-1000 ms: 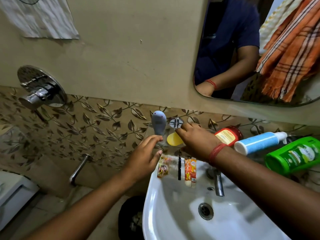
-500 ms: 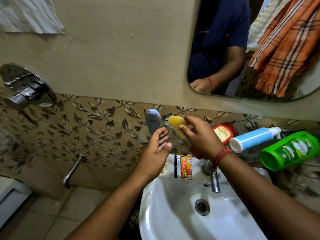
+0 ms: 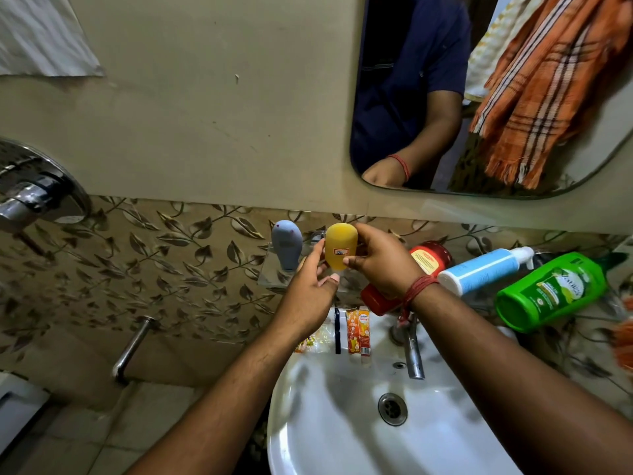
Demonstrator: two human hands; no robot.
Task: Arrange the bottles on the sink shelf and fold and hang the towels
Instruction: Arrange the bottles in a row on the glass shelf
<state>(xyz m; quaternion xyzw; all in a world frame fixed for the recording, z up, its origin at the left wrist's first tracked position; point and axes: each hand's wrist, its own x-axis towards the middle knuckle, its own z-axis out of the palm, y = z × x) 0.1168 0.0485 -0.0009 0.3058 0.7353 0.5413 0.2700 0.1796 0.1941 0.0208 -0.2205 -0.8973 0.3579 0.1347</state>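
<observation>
A small yellow bottle [image 3: 340,246] with a white label is held upright above the glass sink shelf [image 3: 274,277]. My right hand [image 3: 380,260] grips it from the right, and my left hand [image 3: 313,286] touches its left side with fingertips and thumb. A grey-blue bottle [image 3: 287,243] stands upright on the shelf just to the left. On the shelf to the right lie a red bottle [image 3: 426,260], a white-and-blue pump bottle [image 3: 486,270] and a green bottle [image 3: 551,291], all on their sides. An orange checked towel [image 3: 534,97] shows in the mirror.
Below is the white basin [image 3: 329,423] with a chrome tap [image 3: 412,351] and drain. Several sachets [image 3: 356,330] lie on its back rim. A shower mixer [image 3: 30,197] and a spout [image 3: 132,347] are on the leaf-patterned wall at left.
My right hand has lifted the yellow bottle from lying on the shelf and turned it upright. My left hand rose beside the grey-blue bottle and now touches the yellow one.
</observation>
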